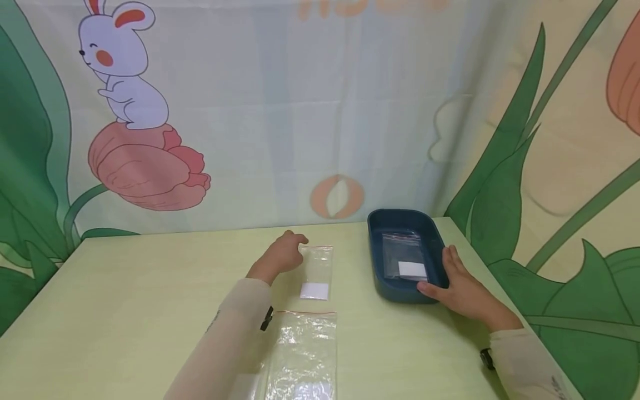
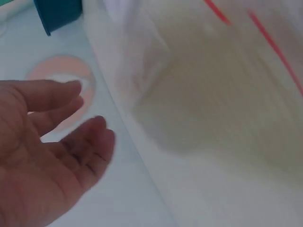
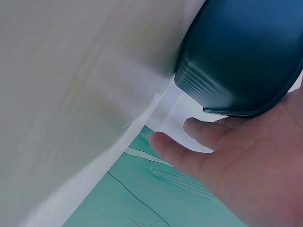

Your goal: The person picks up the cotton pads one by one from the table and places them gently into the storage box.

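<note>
My left hand [image 1: 281,256] hovers beside the top left corner of a small clear zip bag [image 1: 318,268] lying on the table. In the left wrist view, its fingers [image 2: 97,158] are loosely bent with nothing between them, and the red zip lines of bags show to the right. My right hand [image 1: 465,293] rests against the right side of a dark blue plastic bin [image 1: 395,292], thumb at the near rim and fingers extended along the wall. Inside the bin lies a clear zip bag [image 1: 400,250] with a white label.
A larger clear zip bag [image 1: 302,336] lies nearer on the pale yellow-green table [image 1: 125,311], with part of another bag [image 1: 245,386] beside it, partly behind the left sleeve. A printed cloth [image 1: 240,111] hangs along the table's far edge and right side.
</note>
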The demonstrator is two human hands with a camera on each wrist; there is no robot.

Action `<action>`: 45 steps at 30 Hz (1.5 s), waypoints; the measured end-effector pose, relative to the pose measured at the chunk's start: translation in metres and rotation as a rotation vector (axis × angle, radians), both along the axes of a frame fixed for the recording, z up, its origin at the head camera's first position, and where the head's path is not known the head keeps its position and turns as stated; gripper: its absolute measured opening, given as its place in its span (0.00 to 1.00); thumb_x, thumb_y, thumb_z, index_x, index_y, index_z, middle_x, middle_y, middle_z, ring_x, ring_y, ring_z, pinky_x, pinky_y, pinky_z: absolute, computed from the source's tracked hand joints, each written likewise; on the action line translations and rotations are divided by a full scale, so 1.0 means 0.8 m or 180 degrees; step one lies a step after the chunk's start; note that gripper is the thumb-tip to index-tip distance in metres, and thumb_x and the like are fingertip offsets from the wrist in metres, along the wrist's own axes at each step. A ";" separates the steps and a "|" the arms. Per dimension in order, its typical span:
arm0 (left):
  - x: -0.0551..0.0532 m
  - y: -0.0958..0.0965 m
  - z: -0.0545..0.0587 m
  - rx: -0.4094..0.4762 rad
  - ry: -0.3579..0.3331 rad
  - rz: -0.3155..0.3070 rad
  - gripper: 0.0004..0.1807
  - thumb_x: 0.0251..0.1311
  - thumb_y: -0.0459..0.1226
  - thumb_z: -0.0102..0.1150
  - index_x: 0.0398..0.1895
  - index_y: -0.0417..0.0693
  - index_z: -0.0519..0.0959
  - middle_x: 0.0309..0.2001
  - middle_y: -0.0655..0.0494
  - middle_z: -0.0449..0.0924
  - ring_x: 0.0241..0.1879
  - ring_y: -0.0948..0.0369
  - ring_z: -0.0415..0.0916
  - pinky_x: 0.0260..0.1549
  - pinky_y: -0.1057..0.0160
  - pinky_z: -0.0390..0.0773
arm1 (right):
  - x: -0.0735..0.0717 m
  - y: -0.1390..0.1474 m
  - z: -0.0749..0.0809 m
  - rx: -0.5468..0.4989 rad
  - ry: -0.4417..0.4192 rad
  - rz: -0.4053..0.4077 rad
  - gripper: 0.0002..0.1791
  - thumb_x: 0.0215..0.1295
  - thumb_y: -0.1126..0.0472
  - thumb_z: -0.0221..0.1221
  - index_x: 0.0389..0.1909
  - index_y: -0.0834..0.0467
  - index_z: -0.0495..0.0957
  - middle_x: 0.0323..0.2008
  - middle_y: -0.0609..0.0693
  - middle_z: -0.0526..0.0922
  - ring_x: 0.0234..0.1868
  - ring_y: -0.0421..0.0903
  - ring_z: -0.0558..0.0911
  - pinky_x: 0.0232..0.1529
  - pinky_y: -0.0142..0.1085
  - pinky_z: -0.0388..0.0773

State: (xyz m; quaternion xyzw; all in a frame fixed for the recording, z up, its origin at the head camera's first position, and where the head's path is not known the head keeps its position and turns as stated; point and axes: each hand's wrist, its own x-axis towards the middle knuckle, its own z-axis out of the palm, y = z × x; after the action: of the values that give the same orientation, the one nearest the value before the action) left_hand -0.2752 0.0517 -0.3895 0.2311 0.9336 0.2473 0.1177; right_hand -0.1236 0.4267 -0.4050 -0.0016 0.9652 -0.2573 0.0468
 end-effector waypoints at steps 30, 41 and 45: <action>0.003 -0.030 -0.024 0.0395 -0.0709 0.0103 0.37 0.57 0.25 0.51 0.74 0.42 0.64 0.61 0.34 0.72 0.34 0.56 0.72 0.39 0.57 0.75 | 0.001 0.000 0.002 -0.0057 -0.0120 0.0017 0.65 0.67 0.30 0.56 0.78 0.65 0.24 0.77 0.62 0.19 0.73 0.77 0.46 0.65 0.71 0.51; -0.003 -0.049 -0.031 0.1309 -0.1260 0.0203 0.23 0.66 0.29 0.51 0.65 0.40 0.77 0.40 0.53 0.79 0.39 0.60 0.70 0.43 0.61 0.70 | -0.002 0.005 -0.001 -0.0048 -0.0122 0.0024 0.65 0.67 0.31 0.56 0.78 0.65 0.24 0.77 0.62 0.19 0.74 0.75 0.44 0.65 0.70 0.50; -0.001 -0.049 -0.033 0.1319 -0.1050 0.0156 0.22 0.67 0.29 0.52 0.63 0.36 0.78 0.58 0.45 0.78 0.54 0.54 0.72 0.52 0.57 0.72 | -0.001 0.004 -0.001 -0.0056 -0.0131 0.0031 0.65 0.67 0.31 0.56 0.77 0.65 0.24 0.77 0.62 0.19 0.74 0.75 0.44 0.65 0.70 0.50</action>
State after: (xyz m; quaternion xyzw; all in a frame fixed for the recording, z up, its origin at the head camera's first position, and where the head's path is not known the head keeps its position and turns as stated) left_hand -0.2763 0.0124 -0.4157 0.1842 0.8366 0.4702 0.2125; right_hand -0.1247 0.4302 -0.4057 -0.0014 0.9617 -0.2656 0.0679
